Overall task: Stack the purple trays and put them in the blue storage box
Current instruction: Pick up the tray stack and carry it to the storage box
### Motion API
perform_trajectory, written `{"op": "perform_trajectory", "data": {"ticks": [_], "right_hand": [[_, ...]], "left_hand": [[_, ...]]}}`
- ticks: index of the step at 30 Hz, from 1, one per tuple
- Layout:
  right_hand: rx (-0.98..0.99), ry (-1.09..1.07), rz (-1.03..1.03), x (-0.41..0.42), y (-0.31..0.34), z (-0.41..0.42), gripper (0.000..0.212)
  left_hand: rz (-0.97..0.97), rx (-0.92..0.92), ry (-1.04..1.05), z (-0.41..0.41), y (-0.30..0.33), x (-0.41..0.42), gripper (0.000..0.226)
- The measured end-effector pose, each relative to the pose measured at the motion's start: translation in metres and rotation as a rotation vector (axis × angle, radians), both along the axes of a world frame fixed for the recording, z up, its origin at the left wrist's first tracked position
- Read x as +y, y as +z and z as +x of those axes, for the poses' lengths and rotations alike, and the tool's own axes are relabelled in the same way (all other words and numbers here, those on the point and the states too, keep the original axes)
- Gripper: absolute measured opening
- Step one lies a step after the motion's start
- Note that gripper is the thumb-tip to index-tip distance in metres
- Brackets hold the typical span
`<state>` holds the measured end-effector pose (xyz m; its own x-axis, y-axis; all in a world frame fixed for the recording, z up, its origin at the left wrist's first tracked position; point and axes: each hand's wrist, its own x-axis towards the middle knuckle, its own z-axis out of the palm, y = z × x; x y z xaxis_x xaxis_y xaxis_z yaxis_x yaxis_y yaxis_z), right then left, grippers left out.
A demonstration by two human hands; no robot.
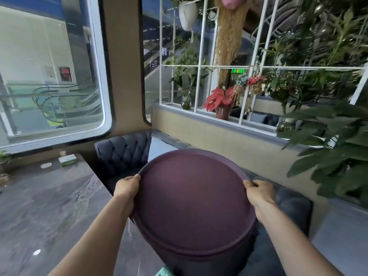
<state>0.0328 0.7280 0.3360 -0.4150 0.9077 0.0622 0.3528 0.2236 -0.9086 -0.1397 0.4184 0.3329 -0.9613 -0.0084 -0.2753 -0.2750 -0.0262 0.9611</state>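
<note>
While the left hand [127, 188] and right hand [258, 193] grip the purple trays [193, 204] by opposite rims, seemingly stacked, no blue storage box is visible, so stowing remains.

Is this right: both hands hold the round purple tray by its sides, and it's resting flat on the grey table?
Not quite. The head view shows the left hand and right hand holding the purple tray by its sides, but it is lifted, over the dark sofa; the grey table lies to its left.
</note>
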Motion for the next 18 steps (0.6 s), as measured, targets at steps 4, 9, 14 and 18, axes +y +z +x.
{"op": "perform_trajectory", "data": {"ticks": [4, 9, 14, 18], "right_hand": [[0.002, 0.027, -0.090, 0.012, -0.004, 0.017, 0.029], [-0.035, -0.070, -0.093, 0.023, -0.010, 0.059, 0.048], [-0.035, -0.367, -0.093, 0.037, -0.017, 0.135, 0.044], [-0.035, -0.658, -0.067, 0.030, -0.022, 0.222, 0.036]], "left_hand": [[-0.054, 0.036, -0.101, 0.012, -0.001, 0.026, 0.048], [-0.165, 0.195, -0.295, 0.033, -0.011, 0.078, 0.077], [-0.254, 0.227, -0.543, 0.056, -0.025, 0.146, 0.088], [-0.239, 0.267, -0.779, 0.101, -0.039, 0.213, 0.094]]}}
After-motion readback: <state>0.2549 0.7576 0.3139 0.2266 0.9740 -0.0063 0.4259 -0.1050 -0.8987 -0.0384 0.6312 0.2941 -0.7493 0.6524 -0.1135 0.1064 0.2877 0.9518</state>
